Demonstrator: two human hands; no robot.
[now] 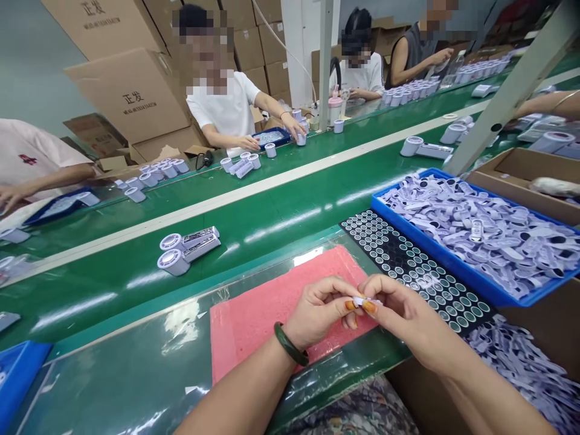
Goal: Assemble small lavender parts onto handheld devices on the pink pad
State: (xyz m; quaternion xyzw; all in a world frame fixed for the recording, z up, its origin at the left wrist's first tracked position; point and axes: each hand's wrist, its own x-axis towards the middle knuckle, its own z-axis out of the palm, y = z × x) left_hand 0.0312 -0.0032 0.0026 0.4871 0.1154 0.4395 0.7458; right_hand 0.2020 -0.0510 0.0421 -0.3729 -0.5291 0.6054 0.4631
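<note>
In the head view, the left hand (319, 307) and the right hand (403, 308) meet above the right part of a flat salmon-pink mat (254, 320), near the near edge of the glossy green bench (136, 356). Thumb and fingertips of each are pinched on one small pale lilac plastic piece (360, 301); the fingers cover most of it, so how finished it is cannot be told.

Off the mat's right edge lies a black sheet of round, pale-rimmed discs (426, 281). Bare dark patches in its middle suggest that some discs are already used; many are left, the near right corner being well filled. Along the sheet's right edge, a blue rectangular plastic tray (453, 258) is heaped with similar lilac pieces, some showing dark round spots. Below the sheet's near right corner is another lilac heap (521, 362); whether either heap is done or waiting is unclear. By appearance, the work is midway through a large batch.
</note>
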